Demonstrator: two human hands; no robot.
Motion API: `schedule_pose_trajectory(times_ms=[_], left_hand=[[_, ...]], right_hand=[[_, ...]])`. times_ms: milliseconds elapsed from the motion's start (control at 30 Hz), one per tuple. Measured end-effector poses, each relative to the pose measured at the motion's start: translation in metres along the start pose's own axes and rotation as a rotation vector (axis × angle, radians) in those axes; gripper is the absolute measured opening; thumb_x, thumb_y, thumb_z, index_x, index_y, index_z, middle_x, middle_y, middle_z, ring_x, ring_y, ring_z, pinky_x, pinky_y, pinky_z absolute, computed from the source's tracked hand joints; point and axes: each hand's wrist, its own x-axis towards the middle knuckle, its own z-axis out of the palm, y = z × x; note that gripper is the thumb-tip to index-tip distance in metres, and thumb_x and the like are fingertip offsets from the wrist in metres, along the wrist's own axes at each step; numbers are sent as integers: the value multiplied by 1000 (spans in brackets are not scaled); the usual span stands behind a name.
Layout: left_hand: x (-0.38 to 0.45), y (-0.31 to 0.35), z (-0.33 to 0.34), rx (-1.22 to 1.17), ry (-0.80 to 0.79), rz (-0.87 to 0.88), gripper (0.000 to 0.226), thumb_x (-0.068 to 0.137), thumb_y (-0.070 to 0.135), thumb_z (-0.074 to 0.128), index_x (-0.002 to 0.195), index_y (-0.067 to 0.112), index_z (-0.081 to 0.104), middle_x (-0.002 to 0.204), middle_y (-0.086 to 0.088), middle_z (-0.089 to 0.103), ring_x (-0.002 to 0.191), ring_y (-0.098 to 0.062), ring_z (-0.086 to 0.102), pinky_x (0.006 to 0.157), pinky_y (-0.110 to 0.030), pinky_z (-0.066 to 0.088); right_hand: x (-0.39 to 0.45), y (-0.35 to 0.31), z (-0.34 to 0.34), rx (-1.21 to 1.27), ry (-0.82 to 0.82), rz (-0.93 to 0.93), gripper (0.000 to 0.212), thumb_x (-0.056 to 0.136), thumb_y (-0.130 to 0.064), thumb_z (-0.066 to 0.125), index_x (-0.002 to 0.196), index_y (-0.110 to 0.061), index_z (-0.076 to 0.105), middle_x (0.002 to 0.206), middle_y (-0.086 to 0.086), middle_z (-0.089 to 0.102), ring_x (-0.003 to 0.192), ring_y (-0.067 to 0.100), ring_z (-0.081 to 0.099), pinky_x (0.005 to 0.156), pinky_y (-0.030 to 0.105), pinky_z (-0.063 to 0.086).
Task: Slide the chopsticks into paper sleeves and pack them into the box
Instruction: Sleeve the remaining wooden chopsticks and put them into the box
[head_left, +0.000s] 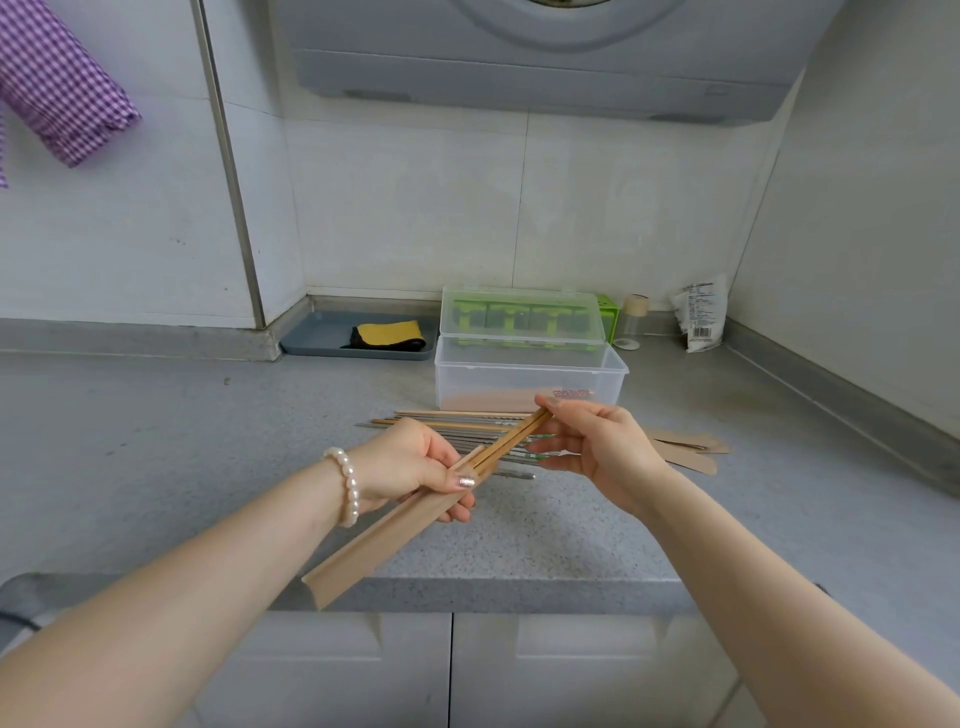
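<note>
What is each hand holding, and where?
Left hand grips the paper sleeve at its open end; right hand pinches the wooden chopsticks near their far end.

My desk (156, 441) is grey speckled stone with a low raised lip along the back and right side. Pale, glossy wall tiles (405, 208) meet in a corner ahead of me, and a metal strip (228, 171) runs down the wall on the left. A grey range hood (545, 57) hangs overhead. Purple checked cloth (57, 88) dangles at the upper left. A blue-grey tray (317, 338) with a yellow and black cloth (387, 335) sits in the back recess. Below the front edge I see 2 grey cabinet doors (452, 670). The light is soft and even.
</note>
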Motion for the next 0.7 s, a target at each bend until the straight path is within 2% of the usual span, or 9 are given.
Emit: schedule_pose_trajectory(times_ms=[167, 267, 300, 367, 467, 533, 600, 700], left_hand=[[4, -1, -1, -30, -18, -12, 7, 85, -2, 59, 86, -1, 65, 77, -12, 73, 74, -23, 72, 65, -28, 59], [7, 8, -1, 51, 6, -4, 11, 85, 7, 61, 95, 4, 67, 90, -9, 73, 84, -19, 71, 80, -33, 57], [8, 13, -2, 176, 82, 21, 18, 85, 14, 63, 102, 7, 66, 99, -7, 72, 91, -17, 68, 86, -32, 54], [8, 23, -8, 421, 346, 108, 36, 84, 26, 63, 117, 12, 60, 117, 0, 63, 102, -11, 58, 91, -25, 44], [1, 32, -31, 354, 668, 283, 43, 87, 29, 58, 126, 11, 53, 127, 0, 57, 111, -11, 52, 97, -29, 42], [0, 30, -47, 268, 757, 310, 40, 91, 27, 53, 127, 10, 52, 131, -3, 55, 119, -16, 50, 101, -31, 38], [3, 24, -51, 253, 724, 252, 35, 94, 24, 49, 125, 9, 55, 129, -4, 56, 114, -14, 50, 96, -28, 37], [11, 10, -42, 236, 559, 136, 26, 94, 23, 48, 110, 10, 63, 119, -5, 63, 108, -14, 55, 96, -29, 39]], right_hand=[[4, -1, -8, -50, 39, -32, 16, 85, -1, 61, 98, 2, 68, 73, 9, 71, 57, 16, 65, 55, 24, 56], [6, -8, -12, 2, 74, -43, 10, 83, 6, 60, 90, 6, 67, 72, 15, 69, 55, 17, 66, 55, 23, 57], [7, -13, -16, 31, 107, -51, 10, 82, 8, 59, 89, 7, 67, 72, 17, 68, 55, 18, 66, 55, 23, 57], [12, -28, -30, 100, 238, -92, 8, 83, 10, 58, 86, 7, 65, 71, 16, 68, 58, 20, 67, 58, 24, 58], [22, -52, -60, 221, 490, -222, 5, 83, 8, 60, 83, 5, 64, 73, 15, 66, 57, 19, 66, 64, 25, 59], [29, -64, -79, 270, 639, -303, 4, 83, 5, 62, 82, 2, 64, 76, 13, 65, 55, 15, 66, 68, 26, 59], [39, -70, -89, 269, 742, -349, 7, 84, 3, 64, 80, -3, 64, 82, 11, 66, 55, 15, 67, 68, 23, 58], [61, -72, -91, 180, 819, -325, 6, 83, 0, 64, 81, -5, 67, 85, 10, 67, 53, 14, 67, 61, 19, 56]])
